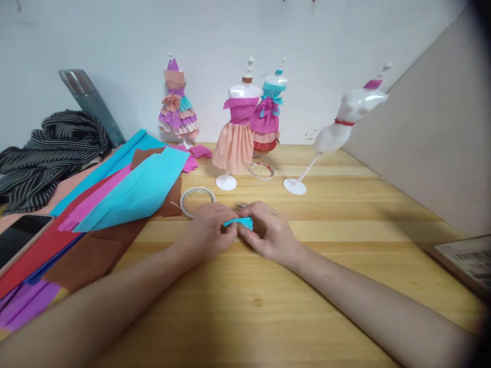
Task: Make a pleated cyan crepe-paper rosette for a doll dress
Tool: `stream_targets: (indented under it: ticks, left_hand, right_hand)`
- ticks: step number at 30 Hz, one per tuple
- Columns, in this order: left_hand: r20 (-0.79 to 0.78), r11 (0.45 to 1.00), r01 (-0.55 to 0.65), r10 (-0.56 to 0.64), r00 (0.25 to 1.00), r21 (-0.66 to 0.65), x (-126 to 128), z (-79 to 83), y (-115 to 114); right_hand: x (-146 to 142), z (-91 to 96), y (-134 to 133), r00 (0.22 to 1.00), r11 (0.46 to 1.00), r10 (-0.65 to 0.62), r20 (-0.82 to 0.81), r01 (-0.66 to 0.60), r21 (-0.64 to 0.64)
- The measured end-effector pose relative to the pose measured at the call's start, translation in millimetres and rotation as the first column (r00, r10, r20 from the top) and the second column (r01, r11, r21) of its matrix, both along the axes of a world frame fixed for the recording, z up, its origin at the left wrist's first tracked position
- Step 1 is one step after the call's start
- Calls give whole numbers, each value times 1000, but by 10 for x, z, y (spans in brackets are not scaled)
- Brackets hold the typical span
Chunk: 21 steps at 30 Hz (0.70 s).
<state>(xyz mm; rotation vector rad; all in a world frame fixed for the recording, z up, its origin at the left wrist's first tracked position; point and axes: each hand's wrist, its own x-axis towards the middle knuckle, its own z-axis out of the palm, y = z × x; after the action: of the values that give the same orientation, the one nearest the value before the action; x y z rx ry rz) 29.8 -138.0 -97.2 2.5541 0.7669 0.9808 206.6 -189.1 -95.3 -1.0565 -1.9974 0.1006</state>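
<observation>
Both hands meet over the middle of the wooden table, pinching a small strip of turquoise crepe paper between them. My left hand is closed on the strip's left part, and my right hand grips its right end between thumb and fingers. Just behind my left hand lies a roll of white tape with a loose end sticking out. Metal tips of a tool, perhaps scissors, show behind my right hand; the rest is hidden.
Small mannequins stand at the back: two in paper dresses, one in ruffles, and a tilted bare one. Coloured paper sheets, a phone, a striped cloth and a bottle crowd the left. Another tape ring lies behind.
</observation>
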Motion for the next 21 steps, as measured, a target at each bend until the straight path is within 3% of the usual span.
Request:
stream_targets:
  ticks: [7, 13, 17, 21]
  left_hand:
    - [-99, 999, 5, -1, 995, 39, -7, 37, -31]
    - [-70, 1000, 16, -15, 997, 13, -17, 56, -41]
    - [42, 996, 0, -4, 999, 93, -20, 41, -47]
    - [-18, 978, 22, -19, 1000, 207, 9, -1, -60]
  right_hand:
    - [-12, -4, 3, 1000, 999, -23, -2, 23, -44]
    - [-26, -10, 4, 999, 996, -42, -25, 40, -77]
    - [-32, -19, 0, 997, 994, -69, -46, 65, -85]
    - [-28, -26, 5, 998, 997, -51, -46, 48, -63]
